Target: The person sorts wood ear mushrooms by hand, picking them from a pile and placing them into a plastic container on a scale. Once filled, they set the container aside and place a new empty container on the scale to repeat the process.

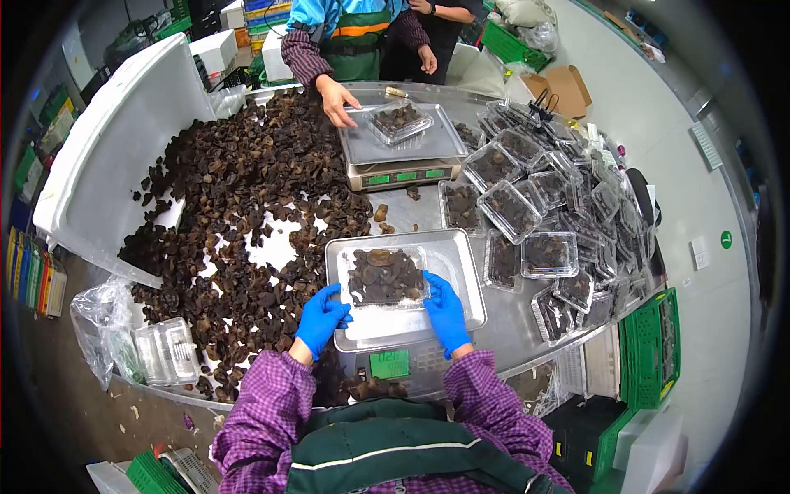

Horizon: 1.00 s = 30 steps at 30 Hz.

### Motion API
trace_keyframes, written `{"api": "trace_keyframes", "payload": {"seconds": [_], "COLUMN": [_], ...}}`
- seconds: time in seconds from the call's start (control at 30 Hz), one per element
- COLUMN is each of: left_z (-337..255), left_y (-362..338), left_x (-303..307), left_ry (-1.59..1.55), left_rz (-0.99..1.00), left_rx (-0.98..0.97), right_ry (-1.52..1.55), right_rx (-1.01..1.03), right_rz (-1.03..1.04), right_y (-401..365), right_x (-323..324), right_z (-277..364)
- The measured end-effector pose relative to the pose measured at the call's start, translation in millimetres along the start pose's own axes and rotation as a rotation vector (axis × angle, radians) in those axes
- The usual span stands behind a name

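Note:
A clear plastic box (385, 278) filled with dark, wrinkled pieces that look like wood ear mushrooms is on the metal scale tray (465, 317) in front of me. My left hand (322, 321), in a blue glove, has its fingers closed on the box's left side. At the opposite side, my right hand (445, 313), gloved the same way, grips the right edge. A green scale display (389, 364) shows below the tray. To the left spreads a big heap of loose mushrooms (247, 181).
Across the table, a person's bare hand (337, 100) is beside another scale (403, 171) bearing a filled box (401, 122). Many filled boxes (550, 253) are piled at the right. A white bin (123, 156) tips toward the heap; empty boxes (166, 352) lie at the lower left.

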<state>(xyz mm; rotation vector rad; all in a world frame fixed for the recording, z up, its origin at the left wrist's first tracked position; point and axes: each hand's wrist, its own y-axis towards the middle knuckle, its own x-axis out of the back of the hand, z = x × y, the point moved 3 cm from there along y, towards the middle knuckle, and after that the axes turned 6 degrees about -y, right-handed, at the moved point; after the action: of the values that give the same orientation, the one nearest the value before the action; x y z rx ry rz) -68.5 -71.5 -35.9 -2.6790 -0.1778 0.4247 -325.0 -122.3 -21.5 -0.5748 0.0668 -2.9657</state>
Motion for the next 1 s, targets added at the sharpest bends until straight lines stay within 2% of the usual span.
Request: {"api": "trace_keyframes", "payload": {"seconds": [0.03,0.1,0.17,0.23,0.27,0.3,0.37,0.43,0.5,0.53,0.6,0.63,0.7,0.73,0.77,0.83,0.87,0.93,0.97,1.0], "left_z": [-2.8,-20.8,-29.6,-30.4,-25.4,-19.6,8.5,52.8,74.3,75.9,76.6,69.6,33.6,14.3,15.9,31.4,48.7,63.1,67.5,51.9], "left_y": [-3.3,-16.8,-25.3,-50.1,-67.4,-80.8,-113.0,-127.8,-138.7,-140.8,-145.9,-146.1,-151.2,-154.7,-153.3,-145.1,-137.8,-139.0,-137.1,-141.5], "left_x": [3.9,35.0,102.4,168.5,201.7,227.1,264.7,306.0,305.9,301.5,289.0,283.0,261.2,248.3,253.6,297.9,330.9,349.6,354.5,331.9], "left_ry": [-0.001,0.151,0.298,0.335,0.658,0.992,1.344,1.309,1.203,1.21,0.906,0.913,1.195,1.406,1.408,1.314,1.218,1.281,1.34,1.274], "left_rz": [0.0,-0.204,-0.412,-0.612,-0.788,-0.944,-1.149,-0.964,-0.783,-0.778,-0.955,-0.947,-1.007,-1.121,-1.118,-1.251,-1.096,-1.074,-1.048,-1.04], "left_rx": [-0.003,-0.388,-0.532,-0.613,-0.706,-0.806,-0.298,-0.012,0.093,0.097,-0.024,-0.018,-0.599,-0.67,-0.668,-0.158,0.117,0.054,-0.003,0.14], "right_ry": [-0.001,-0.167,-0.14,-0.082,-0.073,-0.035,-0.009,-0.003,-0.006,0.009,-0.013,-0.014,-0.072,-0.096,-0.095,-0.073,-0.07,-0.288,-0.286,-0.294], "right_rx": [0.003,0.107,0.079,-0.018,0.06,-0.004,-0.02,-0.019,-0.032,-0.025,0.039,0.029,0.079,0.089,0.085,0.078,0.078,0.019,0.012,-0.004], "right_rz": [0.0,-0.107,-0.122,-0.087,-0.093,-0.101,-0.117,-0.118,-0.103,-0.082,-0.101,-0.104,-0.092,-0.097,-0.096,-0.111,-0.112,-0.13,-0.139,-0.136], "right_y": [-0.5,-5.5,-4.9,-10.4,-8.2,-11.0,-13.6,-14.5,-14.7,-15.0,-15.2,-14.8,-13.6,-12.6,-11.4,-9.1,-9.9,-11.7,-11.9,-10.8], "right_x": [3.4,12.9,27.6,44.5,51.6,56.1,59.6,61.3,56.8,52.6,44.9,42.8,40.6,39.3,37.3,33.6,31.5,26.5,23.2,18.4], "right_z": [-0.2,0.0,-11.7,4.6,-3.7,3.8,5.2,10.1,10.2,12.8,13.5,14.0,20.8,22.4,19.3,11.5,11.3,10.5,10.2,9.8]}}
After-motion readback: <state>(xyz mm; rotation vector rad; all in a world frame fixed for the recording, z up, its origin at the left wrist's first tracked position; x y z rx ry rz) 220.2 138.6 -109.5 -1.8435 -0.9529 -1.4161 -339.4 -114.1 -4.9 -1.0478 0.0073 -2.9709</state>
